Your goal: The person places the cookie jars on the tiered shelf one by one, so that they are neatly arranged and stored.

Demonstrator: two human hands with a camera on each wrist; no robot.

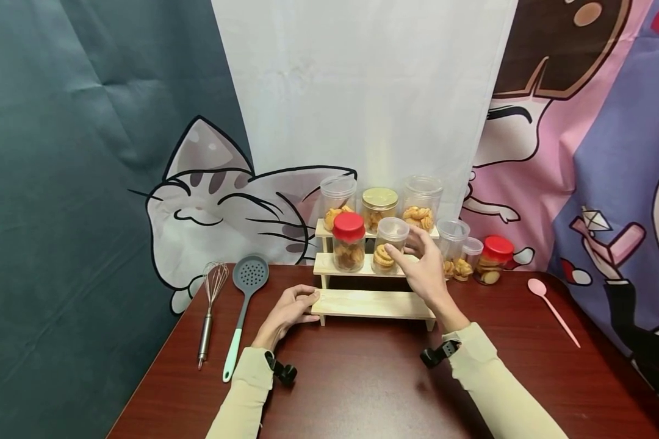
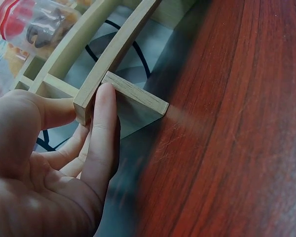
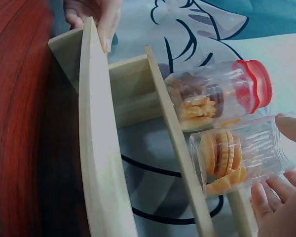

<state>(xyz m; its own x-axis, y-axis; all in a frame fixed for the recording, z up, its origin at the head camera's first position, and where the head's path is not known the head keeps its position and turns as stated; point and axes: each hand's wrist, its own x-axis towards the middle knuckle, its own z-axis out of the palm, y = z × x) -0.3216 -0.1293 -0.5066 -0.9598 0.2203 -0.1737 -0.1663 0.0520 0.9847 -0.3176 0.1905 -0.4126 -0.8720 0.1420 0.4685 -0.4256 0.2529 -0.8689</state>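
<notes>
At its lowest tier's left end, a wooden rack (image 1: 370, 303) is gripped by the left hand (image 1: 290, 310). At the middle tier, a clear-lidded biscuit jar (image 1: 381, 242) is held between the right hand's (image 1: 427, 268) thumb and fingers, just beside a red-lidded jar (image 1: 348, 247). Three jars (image 1: 380, 208) are carried by the top tier. On the bench (image 1: 351, 384), a whisk (image 1: 205, 335) and a skimmer (image 1: 244, 314) are laid to the left, a pink spoon (image 1: 553, 312) to the right.
</notes>
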